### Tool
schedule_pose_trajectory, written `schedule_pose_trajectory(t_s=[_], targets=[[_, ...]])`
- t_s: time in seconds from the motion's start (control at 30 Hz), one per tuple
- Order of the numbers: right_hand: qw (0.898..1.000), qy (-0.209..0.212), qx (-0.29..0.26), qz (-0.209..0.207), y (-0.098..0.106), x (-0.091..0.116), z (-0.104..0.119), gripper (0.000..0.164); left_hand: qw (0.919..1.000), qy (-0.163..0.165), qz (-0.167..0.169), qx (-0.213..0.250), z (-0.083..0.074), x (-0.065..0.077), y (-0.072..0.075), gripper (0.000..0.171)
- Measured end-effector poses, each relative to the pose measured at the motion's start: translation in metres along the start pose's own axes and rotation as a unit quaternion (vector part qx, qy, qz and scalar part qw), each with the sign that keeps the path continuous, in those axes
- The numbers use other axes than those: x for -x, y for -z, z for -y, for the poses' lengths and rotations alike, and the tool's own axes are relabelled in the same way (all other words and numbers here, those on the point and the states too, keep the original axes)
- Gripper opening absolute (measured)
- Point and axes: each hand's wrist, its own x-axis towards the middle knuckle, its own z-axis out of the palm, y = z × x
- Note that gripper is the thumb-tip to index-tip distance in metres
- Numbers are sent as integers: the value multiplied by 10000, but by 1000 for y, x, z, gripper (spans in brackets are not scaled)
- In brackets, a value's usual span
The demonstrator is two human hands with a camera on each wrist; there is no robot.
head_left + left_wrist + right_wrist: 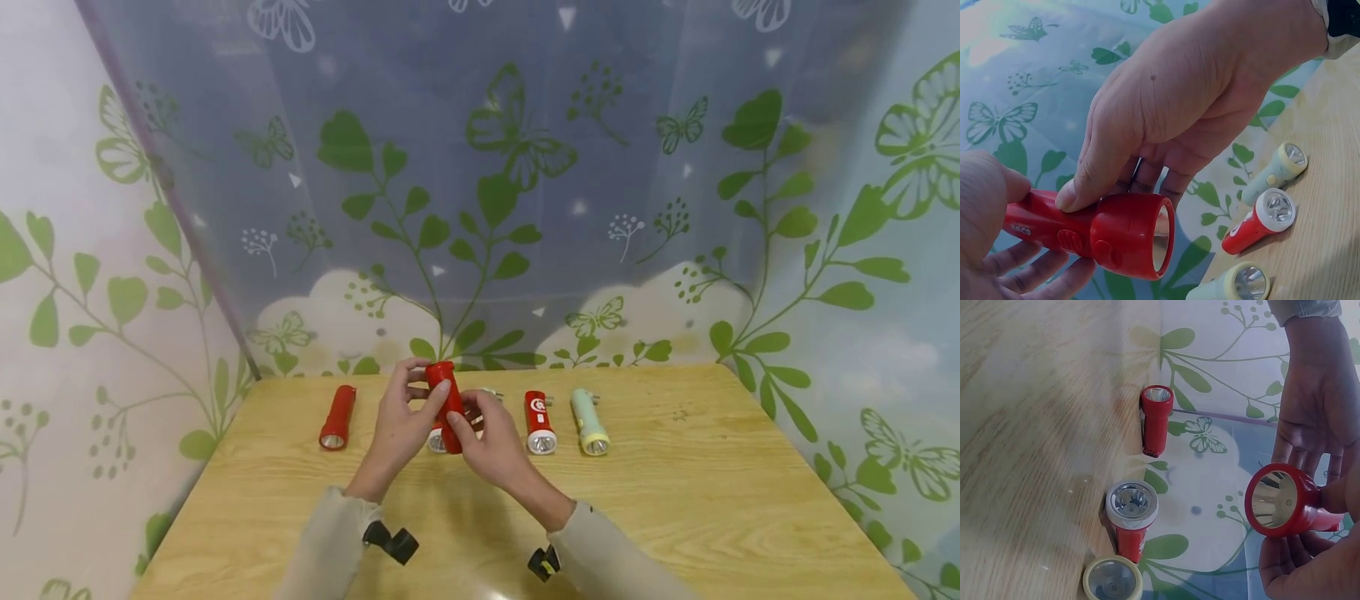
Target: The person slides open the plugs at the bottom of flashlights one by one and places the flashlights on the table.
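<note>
I grip a red flashlight (447,406) in both my left hand (397,425) and right hand (491,446) above the wooden table (675,500), partly hiding flashlights lying behind, a mint one (589,422) rightmost.

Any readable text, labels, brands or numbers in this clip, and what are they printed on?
No text can be read.
Held red flashlight, gripped by the left hand and right hand: small white mark near its tail, too blurred to read.
Red flashlight with a white head on the table: round white emblem on the body, too small to read.
Pale green flashlight: no marking visible.
</note>
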Motion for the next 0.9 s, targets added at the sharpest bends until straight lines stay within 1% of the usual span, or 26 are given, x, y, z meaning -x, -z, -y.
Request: schedule_pose_trajectory(t_s=[0.23, 0.4, 0.57, 0.73, 0.9], targets=[[9997, -18, -221, -115, 2, 4, 2, 29, 9999, -117, 42, -19, -1, 0, -3, 44], [9996, -80, -267, -108, 1, 7, 3, 29, 9999, -137, -20, 37, 1, 3, -4, 41], [9995, -129, -252, -115, 1, 9, 6, 29, 9997, -236, -77, 91, 0, 5, -5, 39], [9995, -80, -233, -177, 0, 9, 7, 29, 9992, -369, -74, 120, -1, 5, -6, 35], [9996, -53, -200, -204, -1, 10, 8, 28, 9993, -348, -43, 111, -2, 5, -6, 33]])
